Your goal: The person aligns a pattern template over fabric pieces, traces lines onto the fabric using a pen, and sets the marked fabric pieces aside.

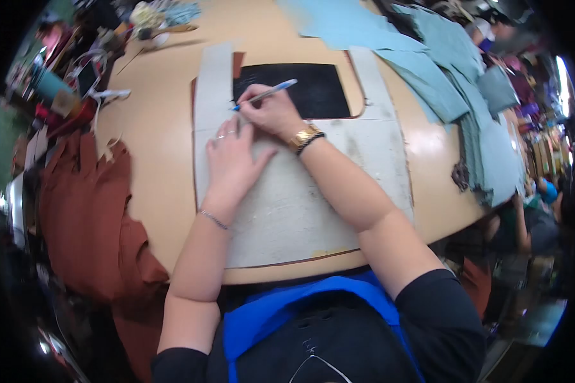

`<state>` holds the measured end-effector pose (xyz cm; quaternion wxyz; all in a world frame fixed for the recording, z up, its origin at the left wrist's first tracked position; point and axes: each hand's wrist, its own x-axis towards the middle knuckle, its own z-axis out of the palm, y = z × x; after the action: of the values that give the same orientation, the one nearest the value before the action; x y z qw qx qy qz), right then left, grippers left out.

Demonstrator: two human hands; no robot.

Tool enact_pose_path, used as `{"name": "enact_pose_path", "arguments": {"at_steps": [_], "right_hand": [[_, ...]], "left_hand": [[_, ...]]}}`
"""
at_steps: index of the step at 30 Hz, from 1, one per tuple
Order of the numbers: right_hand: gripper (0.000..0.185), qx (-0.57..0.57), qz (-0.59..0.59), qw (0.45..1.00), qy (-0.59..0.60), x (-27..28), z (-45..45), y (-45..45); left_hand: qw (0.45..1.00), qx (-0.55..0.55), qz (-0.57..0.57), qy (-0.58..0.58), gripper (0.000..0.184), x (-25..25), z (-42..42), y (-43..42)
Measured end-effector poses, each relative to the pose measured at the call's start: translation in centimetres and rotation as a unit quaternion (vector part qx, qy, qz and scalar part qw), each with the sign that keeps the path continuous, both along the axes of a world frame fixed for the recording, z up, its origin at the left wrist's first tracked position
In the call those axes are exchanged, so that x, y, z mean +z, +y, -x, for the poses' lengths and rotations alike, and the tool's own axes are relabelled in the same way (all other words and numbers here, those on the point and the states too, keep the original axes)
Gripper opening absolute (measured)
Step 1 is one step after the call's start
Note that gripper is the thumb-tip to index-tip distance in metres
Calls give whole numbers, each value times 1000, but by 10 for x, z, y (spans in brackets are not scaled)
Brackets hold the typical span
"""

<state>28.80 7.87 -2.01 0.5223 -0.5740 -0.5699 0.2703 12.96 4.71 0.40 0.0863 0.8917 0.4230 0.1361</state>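
Observation:
A large pale grey template (313,191) with a U-shaped notch at its far side lies on the tan table. Brown material shows along its edges. Flat on the template rests my left hand (232,156), fingers spread, a ring on one finger. Just beyond it, my right hand (269,112) grips a pen (275,90), whose blue tip touches down near the notch's left inner corner. A black rectangular piece (306,86) lies inside the notch, partly behind my right hand.
Reddish-brown leather (96,217) hangs over the table's left edge. Light blue leather sheets (441,83) cover the far right. A wooden-handled tool (172,29) lies at the far left. Another person (489,29) is at the upper right, and someone else's arm (521,223) shows at the right.

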Motion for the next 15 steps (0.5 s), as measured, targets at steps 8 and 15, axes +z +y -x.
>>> {"name": "enact_pose_path", "arguments": {"at_steps": [8,15], "right_hand": [[11,-182,-71,976,102,7,-92,-64],[9,-298,-40,954,3,-18,-203,-145]], "left_hand": [[996,-5,-19,-87,31,-8,8,23],[993,7,-30,-116,24,-8,5,24]]}}
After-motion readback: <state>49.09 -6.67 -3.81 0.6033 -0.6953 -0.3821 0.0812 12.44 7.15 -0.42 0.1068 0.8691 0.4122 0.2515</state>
